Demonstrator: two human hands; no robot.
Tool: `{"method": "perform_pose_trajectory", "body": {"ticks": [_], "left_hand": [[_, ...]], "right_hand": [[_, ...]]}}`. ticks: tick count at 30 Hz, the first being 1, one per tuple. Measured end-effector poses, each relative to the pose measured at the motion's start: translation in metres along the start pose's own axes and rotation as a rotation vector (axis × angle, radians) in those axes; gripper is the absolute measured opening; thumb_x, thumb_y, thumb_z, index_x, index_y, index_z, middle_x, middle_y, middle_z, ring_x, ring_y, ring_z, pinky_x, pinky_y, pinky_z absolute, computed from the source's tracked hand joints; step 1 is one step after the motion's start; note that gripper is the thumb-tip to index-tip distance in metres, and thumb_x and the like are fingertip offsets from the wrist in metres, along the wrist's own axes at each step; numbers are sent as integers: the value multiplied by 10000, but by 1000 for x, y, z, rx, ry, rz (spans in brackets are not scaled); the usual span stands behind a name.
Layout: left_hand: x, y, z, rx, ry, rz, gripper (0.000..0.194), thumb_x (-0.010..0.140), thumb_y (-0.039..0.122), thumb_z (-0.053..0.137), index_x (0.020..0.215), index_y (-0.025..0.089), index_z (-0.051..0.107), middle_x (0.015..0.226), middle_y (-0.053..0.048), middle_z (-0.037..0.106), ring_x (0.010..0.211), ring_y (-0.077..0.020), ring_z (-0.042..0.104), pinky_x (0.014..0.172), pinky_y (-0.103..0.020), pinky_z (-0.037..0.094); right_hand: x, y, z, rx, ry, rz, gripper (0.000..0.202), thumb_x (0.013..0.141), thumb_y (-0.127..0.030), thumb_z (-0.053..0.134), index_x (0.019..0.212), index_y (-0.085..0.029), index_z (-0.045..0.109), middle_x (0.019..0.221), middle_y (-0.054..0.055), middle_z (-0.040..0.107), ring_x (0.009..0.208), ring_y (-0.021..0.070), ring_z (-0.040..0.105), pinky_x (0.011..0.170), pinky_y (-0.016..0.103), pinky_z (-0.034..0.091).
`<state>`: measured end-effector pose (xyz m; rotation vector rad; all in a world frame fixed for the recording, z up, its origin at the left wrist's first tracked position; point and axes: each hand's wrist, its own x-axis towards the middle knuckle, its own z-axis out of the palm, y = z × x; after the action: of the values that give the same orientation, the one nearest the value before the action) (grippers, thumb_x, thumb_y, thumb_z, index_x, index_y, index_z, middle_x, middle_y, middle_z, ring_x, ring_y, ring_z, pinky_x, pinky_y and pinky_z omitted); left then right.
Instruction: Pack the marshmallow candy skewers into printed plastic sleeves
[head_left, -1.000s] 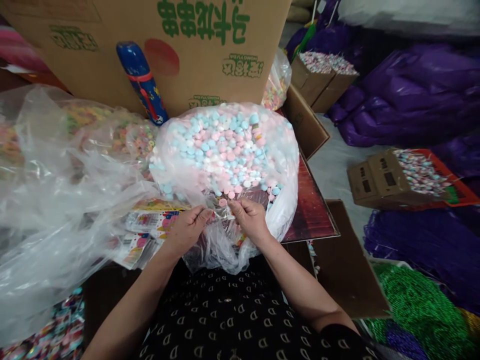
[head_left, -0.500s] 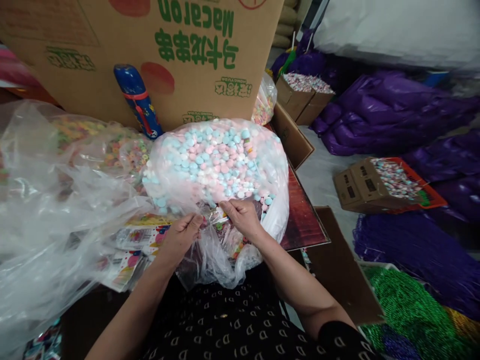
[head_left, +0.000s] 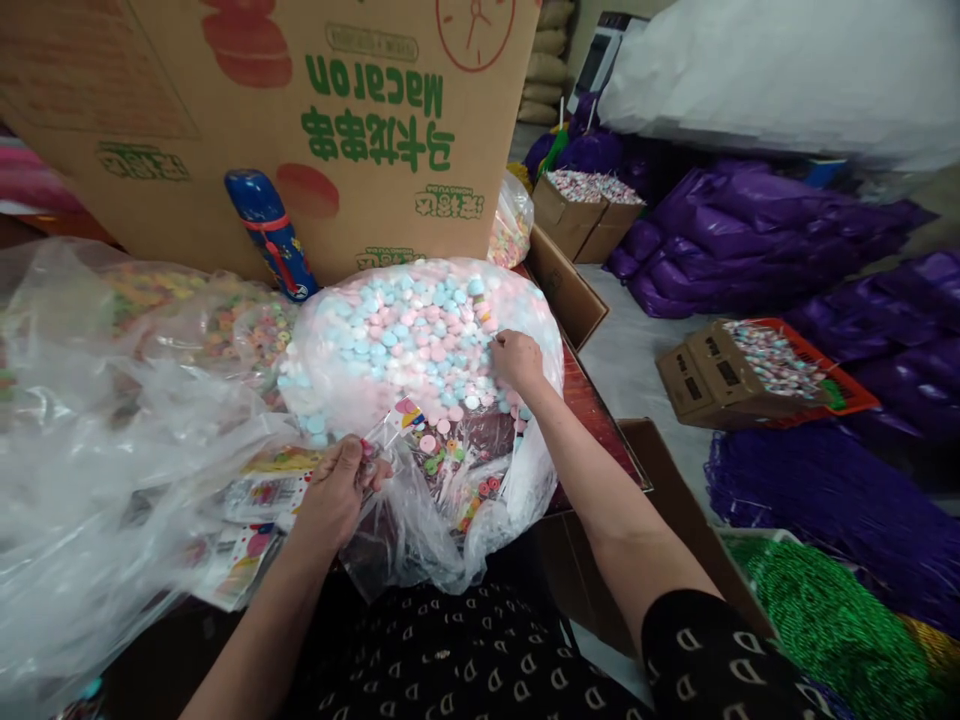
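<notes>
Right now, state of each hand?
Left hand: closed, pinching a small clear packet at the open edge of the candy bag.
Right hand: fingers curled in the pink and blue candies; grip cannot be told.

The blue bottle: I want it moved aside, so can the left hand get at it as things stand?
Probably not directly: the left hand grips a small packet, and the candy bag bulges between it and the blue bottle.
</notes>
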<state>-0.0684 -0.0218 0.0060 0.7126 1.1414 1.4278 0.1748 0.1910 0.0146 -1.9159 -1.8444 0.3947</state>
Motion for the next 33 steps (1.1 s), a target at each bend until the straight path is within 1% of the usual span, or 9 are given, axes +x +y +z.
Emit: {"method": "perform_pose_trajectory", "body": {"ticks": [3,6,9,11,14,18,24,27,33], "left_hand": [[3,3,-1,-64,-27,-7,612,723,686,839,624,207,471,462,86,407,481,-88,449,695,-279,523],[6,5,-1,-95,-62,-12,652,729,687,836,602,206,414,451,90,372,454,-83,424,695,-287,530],[7,5,-2,-124,-106,7,650,753,682,823,600,202,412,444,96,347,438,-76,413,695,-288,529],[7,4,-2,-137,-130,30,648,775,673,810,600,198,405,441,98,339,433,-74,414,689,-289,524],[7,2,-6,-114,-154,54,646,815,680,769,609,199,390,441,96,332,441,-81,426,686,-303,512],[6,-2,-11,-61,-193,69,643,819,710,740,602,207,403,451,91,327,427,-86,398,677,-338,504],[0,3,-9,-3,-192,34,645,771,728,772,589,216,424,468,78,340,440,-106,423,692,-373,513],[-2,6,-8,30,-221,34,660,769,737,767,571,215,415,475,70,343,449,-112,438,644,-356,486],[0,-1,-22,257,-282,17,604,802,752,707,617,197,555,591,7,532,478,-103,422,500,-276,336]], "right_hand": [[-4,4,-2,106,25,-10,252,942,-256,575,974,-161,807,963,97,811,902,217,716,790,284,478],[-21,5,-10,218,44,-48,267,954,-304,581,978,-165,807,963,59,805,907,187,715,796,262,496],[-53,7,-23,458,61,-155,194,901,-317,676,908,-175,808,925,46,785,893,177,711,833,276,523],[-78,11,-33,676,10,-294,149,858,-338,747,845,-205,812,844,26,753,827,176,700,791,301,539],[-110,19,-48,796,-44,-410,113,853,-345,792,811,-244,821,774,11,728,730,160,679,694,303,545],[-132,28,-59,750,-32,-472,107,855,-370,822,833,-267,839,774,27,760,711,169,699,652,310,572],[-140,34,-65,650,-15,-511,70,882,-336,801,867,-285,847,811,32,789,732,179,730,665,320,609],[-143,37,-66,612,-14,-548,58,886,-294,792,861,-289,844,799,25,785,727,178,728,668,318,611],[-150,44,-68,501,-13,-577,68,903,-321,775,872,-297,831,812,29,757,766,190,712,686,333,602]]}}
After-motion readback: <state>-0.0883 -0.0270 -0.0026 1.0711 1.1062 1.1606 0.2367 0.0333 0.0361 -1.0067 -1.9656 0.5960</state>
